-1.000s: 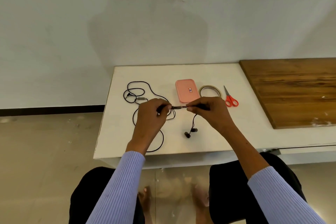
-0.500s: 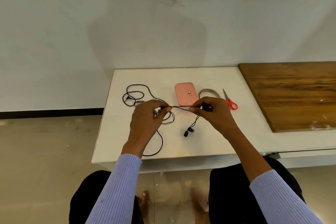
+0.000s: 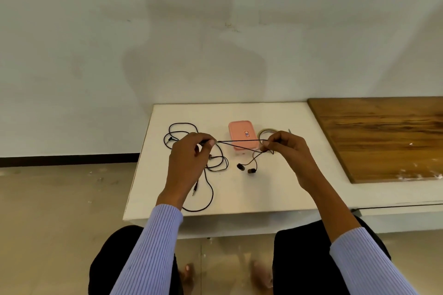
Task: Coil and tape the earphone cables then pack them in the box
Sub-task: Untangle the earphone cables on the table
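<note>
The white rectangular counter (image 3: pixel 275 195) has bare room toward its near edge. On it, the pink rounded plastic box (image 3: pixel 242 133) sits behind the black earphone cable (image 3: pixel 239 142), now stretched wider between left hand (image 3: pixel 189 158) and right hand (image 3: pixel 290 148), fingers pinching it.

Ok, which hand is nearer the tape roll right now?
Right. The right hand pinches the earphone cable directly in front of the tape roll, overlapping it in view. The left hand pinches the cable well off to its left, beyond the pink box.
</note>
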